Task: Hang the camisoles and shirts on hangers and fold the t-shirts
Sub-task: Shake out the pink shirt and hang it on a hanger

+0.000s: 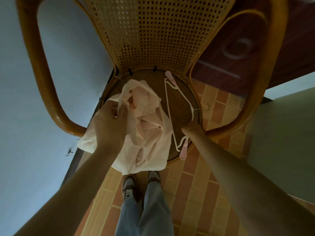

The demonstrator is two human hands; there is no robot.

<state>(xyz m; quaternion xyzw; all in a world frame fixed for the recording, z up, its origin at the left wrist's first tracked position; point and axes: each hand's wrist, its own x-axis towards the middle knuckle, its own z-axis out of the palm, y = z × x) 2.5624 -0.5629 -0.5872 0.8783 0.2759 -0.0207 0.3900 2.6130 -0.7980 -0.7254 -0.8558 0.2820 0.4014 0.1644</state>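
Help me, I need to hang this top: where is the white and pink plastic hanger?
The white and pink plastic hanger lies on the round cane chair seat, right of the crumpled pale pink garment, beside the right hand.

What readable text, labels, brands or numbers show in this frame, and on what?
None readable.
Garment: pale pink fabric, no tag or print showing.
Hanger: plain white with pink ends, no marking visible.
Shoes: pale pattern on the left one, too blurred to tell if it is lettering.
Dark red door: faint ring and lines, decoration rather than text.
Left hand grips the garment; right hand rests by the hanger.
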